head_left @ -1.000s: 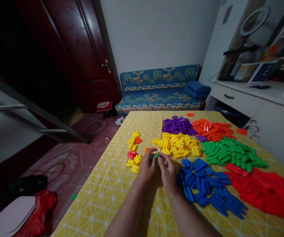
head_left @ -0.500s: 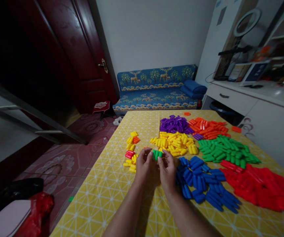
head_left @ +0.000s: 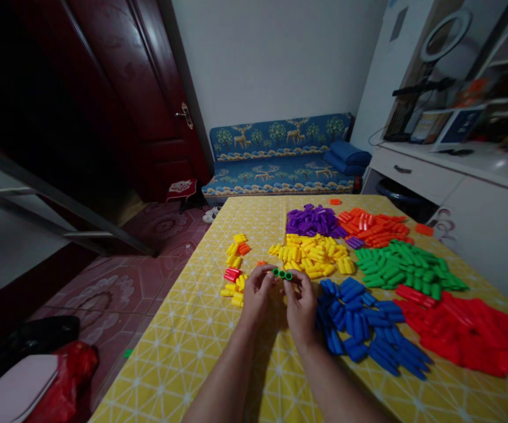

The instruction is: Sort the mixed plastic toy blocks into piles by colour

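Between my two hands, a green plastic building piece point(head_left: 282, 274) made of three joined tubes is held just above the table, its open ends facing me. My left hand point(head_left: 257, 292) pinches its left end, and my right hand point(head_left: 300, 299) pinches the right end. Left of my left hand lie loose yellow pieces point(head_left: 234, 261), a red piece point(head_left: 231, 274) and an orange piece point(head_left: 244, 249). Beyond my hands spreads a pile of yellow pieces point(head_left: 316, 255). Blue pieces point(head_left: 355, 317) lie close to the right of my right hand.
Piles of purple pieces point(head_left: 311, 221), orange pieces point(head_left: 373, 228), green pieces point(head_left: 408, 265) and red pieces point(head_left: 470, 335) cover the table's right side. A yellow patterned cloth point(head_left: 170, 364) covers the table. Behind it stands a blue sofa point(head_left: 276, 170); a white cabinet point(head_left: 478, 235) is on the right.
The green piece has been tipped in my fingers, so its open tube ends now show instead of its long sides. Both hands stay in nearly the same place.
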Motion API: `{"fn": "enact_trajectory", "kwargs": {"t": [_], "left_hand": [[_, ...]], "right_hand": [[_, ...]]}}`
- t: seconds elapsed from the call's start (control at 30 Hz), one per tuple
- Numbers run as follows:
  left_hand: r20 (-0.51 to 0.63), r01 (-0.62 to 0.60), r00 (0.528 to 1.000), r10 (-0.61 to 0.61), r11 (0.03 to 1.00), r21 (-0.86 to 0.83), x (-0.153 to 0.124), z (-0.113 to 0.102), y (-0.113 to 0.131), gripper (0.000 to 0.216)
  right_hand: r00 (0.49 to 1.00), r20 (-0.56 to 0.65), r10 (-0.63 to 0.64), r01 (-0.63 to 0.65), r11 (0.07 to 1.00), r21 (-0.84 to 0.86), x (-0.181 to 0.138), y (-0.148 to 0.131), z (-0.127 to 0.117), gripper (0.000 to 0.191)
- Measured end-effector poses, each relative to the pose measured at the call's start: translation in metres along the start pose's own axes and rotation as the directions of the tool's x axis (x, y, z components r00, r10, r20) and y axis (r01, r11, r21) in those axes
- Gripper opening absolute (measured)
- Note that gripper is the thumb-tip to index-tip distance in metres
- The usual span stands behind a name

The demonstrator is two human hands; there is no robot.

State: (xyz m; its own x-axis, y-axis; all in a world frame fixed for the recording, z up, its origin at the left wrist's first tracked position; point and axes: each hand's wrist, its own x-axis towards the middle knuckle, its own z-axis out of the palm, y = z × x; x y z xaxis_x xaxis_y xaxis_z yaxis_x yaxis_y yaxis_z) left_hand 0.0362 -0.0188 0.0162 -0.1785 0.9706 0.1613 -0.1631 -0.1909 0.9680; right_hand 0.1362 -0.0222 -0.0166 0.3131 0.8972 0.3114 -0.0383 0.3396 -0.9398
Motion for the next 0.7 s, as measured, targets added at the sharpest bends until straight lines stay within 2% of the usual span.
{"fn": "enact_trajectory", "kwargs": {"t": [0.1, 0.3, 0.5, 0.6, 0.7], "left_hand": [[0.034, -0.01, 0.999, 0.01, 1.0, -0.008, -0.001, 0.001, 0.003, 0.03], [0.061, -0.056, 0.997, 0.056, 0.998, 0.004, -0.001, 0.0, 0.0, 0.028], [0.018, -0.12, 0.993, 0.12, 0.993, 0.021, 0.002, 0.0, -0.004, 0.021], [-0.015, -0.168, 0.986, 0.169, 0.985, 0.033, 0.003, -0.001, -0.003, 0.019], [-0.031, -0.144, 0.989, 0.145, 0.989, 0.009, 0.002, -0.002, -0.004, 0.024]], "right_hand": [[1.0, 0.02, -0.013, 0.012, 0.999, 0.04, 0.0, -0.002, 0.0, 0.021], [0.997, 0.032, -0.075, 0.075, 0.997, 0.01, 0.001, 0.004, 0.0, 0.016], [0.988, 0.072, -0.135, 0.141, 0.986, -0.092, 0.0, 0.0, -0.001, 0.018], [0.971, 0.104, -0.216, 0.232, 0.957, -0.175, 0.0, -0.009, -0.002, 0.017], [0.935, 0.126, -0.332, 0.354, 0.893, -0.277, 0.003, -0.02, -0.004, 0.013]]}}
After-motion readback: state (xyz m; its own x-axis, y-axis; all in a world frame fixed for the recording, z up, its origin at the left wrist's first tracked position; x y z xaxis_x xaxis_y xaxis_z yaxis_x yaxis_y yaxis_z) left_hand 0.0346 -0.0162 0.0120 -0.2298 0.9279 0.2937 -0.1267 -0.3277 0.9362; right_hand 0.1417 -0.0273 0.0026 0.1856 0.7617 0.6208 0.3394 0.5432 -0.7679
